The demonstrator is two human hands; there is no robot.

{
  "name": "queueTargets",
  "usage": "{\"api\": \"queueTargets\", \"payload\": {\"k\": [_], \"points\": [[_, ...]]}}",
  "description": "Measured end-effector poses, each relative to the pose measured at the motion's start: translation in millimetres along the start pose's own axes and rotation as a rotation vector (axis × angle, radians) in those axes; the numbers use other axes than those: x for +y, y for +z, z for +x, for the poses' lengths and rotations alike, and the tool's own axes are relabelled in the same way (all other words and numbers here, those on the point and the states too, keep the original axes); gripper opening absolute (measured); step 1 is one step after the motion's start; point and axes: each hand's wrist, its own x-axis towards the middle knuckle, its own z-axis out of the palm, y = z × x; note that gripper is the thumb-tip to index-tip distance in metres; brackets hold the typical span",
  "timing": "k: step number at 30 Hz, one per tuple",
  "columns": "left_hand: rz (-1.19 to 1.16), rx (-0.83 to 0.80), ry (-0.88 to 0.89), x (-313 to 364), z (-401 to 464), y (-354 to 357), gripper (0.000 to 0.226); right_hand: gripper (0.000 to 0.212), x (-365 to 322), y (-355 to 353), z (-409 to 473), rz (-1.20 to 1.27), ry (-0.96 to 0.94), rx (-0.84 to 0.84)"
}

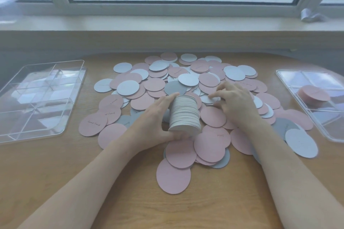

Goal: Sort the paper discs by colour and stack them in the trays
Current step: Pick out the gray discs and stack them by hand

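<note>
The left hand (154, 117) wraps its fingers (168, 98) and thumb around a thick stack of white discs (184, 113), held on its side just above the middle of the loose heap of discs (186, 98). The right hand (236, 102), just right of that stack, rests on the heap with fingers (216, 95) curled narrow, their tips pinching or pressing a white disc (209, 99) lying there; whether it is lifted yet cannot be told.

Around the stack, pink, white and grey paper discs spread over the wooden table (55, 182), overlapping in a wide mound. Some pink ones carry small handwriting, too small to read.

Far left of the stack sits a clear divided tray (11, 135), with no discs visible in its compartments. Far right of the stack sits a second clear tray (290, 89), holding one short pile of pink discs (314, 95) in a middle compartment; something pale may lie in the compartment nearer the person, but reflections make that uncertain.

Judging by this, the sorting is at an early stage: one pink pile is put away, a white stack is gathered but not yet placed, and most discs, including all the grey ones seen, remain loose on the table.
</note>
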Motion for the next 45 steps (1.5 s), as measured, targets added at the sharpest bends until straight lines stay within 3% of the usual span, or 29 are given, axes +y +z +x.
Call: {"api": "queueTargets", "payload": {"k": [4, 14, 21, 27, 32, 37, 42, 45], "points": [[0.001, -0.003, 0.000, -1, 0, 1, 0.105, 0.005, -3, 4, 0, -0.057, -0.042, 0.120], [0.001, 0.003, 0.000, 0, 0, -1, 0.104, 0.008, -16, 2, -2, -0.033, -0.062, 0.404], [0.001, 0.006, 0.014, 0, -1, 0, 0.104, 0.013, -22, -8, -8, 0.218, 0.007, 0.483], [-0.017, 0.012, 0.015, 0, -1, 0, 0.103, 0.007, -49, -19, -16, 0.749, 0.240, 0.327], [-0.055, 0.024, 0.004, 2, -1, 0, 0.108, 0.007, -62, -15, -17, 0.980, 0.217, 0.161], [-0.077, 0.025, -0.035, 2, -1, 0, 0.121, 0.020, -61, -6, -17, 0.864, 0.102, 0.039], [0.059, 0.070, -0.043, 4, -2, 1, 0.110, 0.019, -63, -11, -21, 0.674, 0.026, -0.032], [0.164, 0.066, -0.042, 3, -2, 1, 0.109, 0.049, -62, -16, -22, 0.682, 0.003, -0.163]]}}
